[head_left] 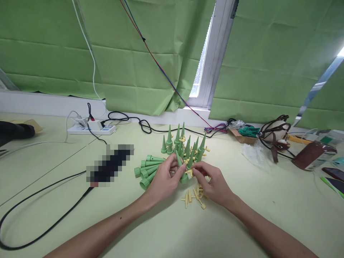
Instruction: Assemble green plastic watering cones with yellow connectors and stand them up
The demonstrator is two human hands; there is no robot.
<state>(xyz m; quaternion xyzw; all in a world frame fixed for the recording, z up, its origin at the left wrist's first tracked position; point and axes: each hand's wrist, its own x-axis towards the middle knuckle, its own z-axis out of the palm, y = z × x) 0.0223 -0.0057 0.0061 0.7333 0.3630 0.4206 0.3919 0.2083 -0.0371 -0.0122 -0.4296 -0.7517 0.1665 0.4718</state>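
My left hand (167,176) is closed around a green plastic spike (184,177), its pointed end up and its wide cap low by the table. Just to the right, the fingertips of my right hand (213,181) pinch a small yellow valve (189,172) against or close beside the spike; whether the two touch I cannot tell. Loose yellow valves (199,193) lie on the table below my right hand. Left of my left hand several green spikes (147,172) lie on their sides. Behind both hands stands a group of upright green spikes (177,137), some with yellow valves attached.
A white power strip (92,129) with plugs sits at the back left. A blurred dark object (111,165) with a black cable lies to the left. At the right are a brown jar (313,156), a clear plastic bag (255,156) and a cardboard box (242,136).
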